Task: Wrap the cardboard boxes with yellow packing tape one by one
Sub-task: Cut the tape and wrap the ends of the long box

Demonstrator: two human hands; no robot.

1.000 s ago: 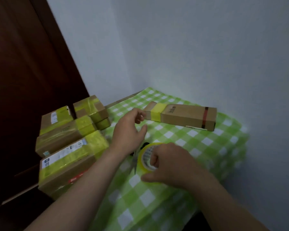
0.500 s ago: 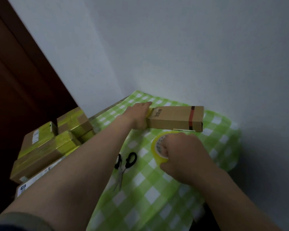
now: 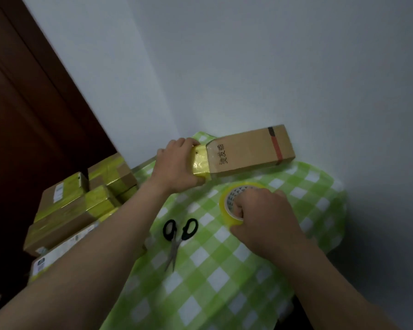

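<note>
One cardboard box [image 3: 248, 148], one tape roll [image 3: 226, 207], one scissors [image 3: 177, 236].
Left hand [image 3: 177, 165] grips its taped end, right hand [image 3: 265, 215] clasps the roll; at least four taped boxes [image 3: 65, 210] beside.

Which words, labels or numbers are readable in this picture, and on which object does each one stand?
"澳友酷", last character uncertain: black print on the long cardboard box that the left hand grips.
White labels on the stacked taped boxes: too blurred to read.
Print inside the yellow tape roll held by the right hand: too small to read.
</note>
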